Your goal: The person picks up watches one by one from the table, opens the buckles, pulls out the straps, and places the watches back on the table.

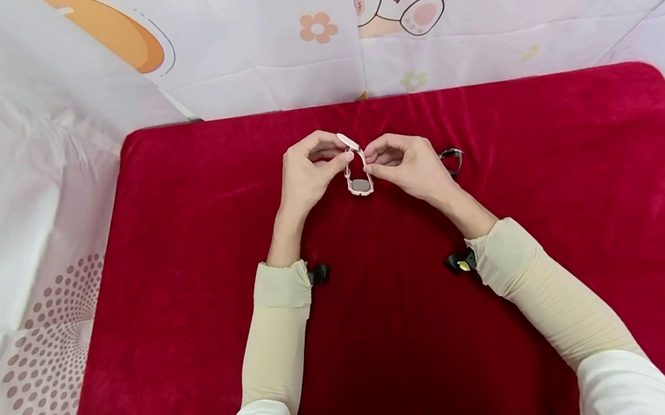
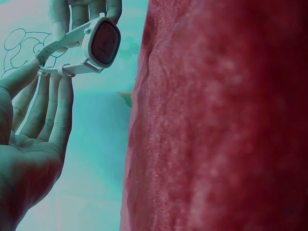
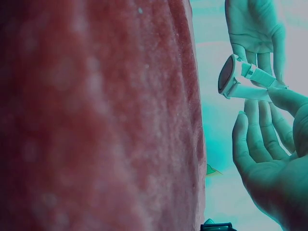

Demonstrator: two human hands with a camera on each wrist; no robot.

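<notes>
Both hands pinching one pale pink plastic-strapped wristwatch [image 1: 359,177].
Left hand [image 1: 304,173] and right hand [image 1: 410,165] grip its straps above the red velvet mat's [image 1: 547,164] far edge, fingers curled.

Beige sleeves [image 1: 279,335], white upper sleeves

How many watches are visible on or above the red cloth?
2. A pink watch is held between the left hand and the right hand. A dark watch lies partly hidden behind the right hand.
</notes>
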